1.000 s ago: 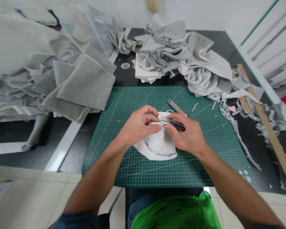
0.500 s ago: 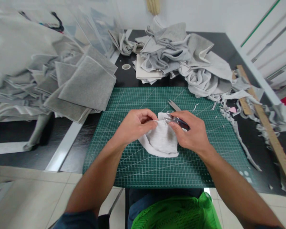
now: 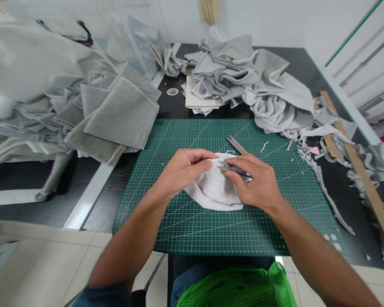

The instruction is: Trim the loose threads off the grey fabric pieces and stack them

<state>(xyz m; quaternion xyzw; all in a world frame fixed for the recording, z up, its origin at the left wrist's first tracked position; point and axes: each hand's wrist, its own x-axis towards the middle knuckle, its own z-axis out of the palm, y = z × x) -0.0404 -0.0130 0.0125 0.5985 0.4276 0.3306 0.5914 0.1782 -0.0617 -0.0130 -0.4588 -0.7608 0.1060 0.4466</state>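
A piece of white ribbed fabric (image 3: 216,187) lies in front of me, its lower edge curved. My left hand (image 3: 187,170) pinches its upper left edge between thumb and fingers. My right hand (image 3: 257,181) is closed around small thread snips (image 3: 242,172) with a dark handle, their metal tips over the fabric near its top edge. Just beyond the right hand, the blades of scissors (image 3: 237,145) rest on the green cutting mat (image 3: 185,230); the handles are hidden behind the hand. A loose thread shows at the fabric's top edge.
A grey fabric stack (image 3: 121,115) sits at the left, and a heap of grey cloth (image 3: 230,68) at the back. Along the right lie a wooden ruler (image 3: 368,179) and fabric scraps (image 3: 326,192). A tape roll (image 3: 172,91) is behind the mat.
The fabric's top part, folded and partly separate before, now lies flatter and wider between my hands. The snips have tilted lower against it. The view has shifted slightly.
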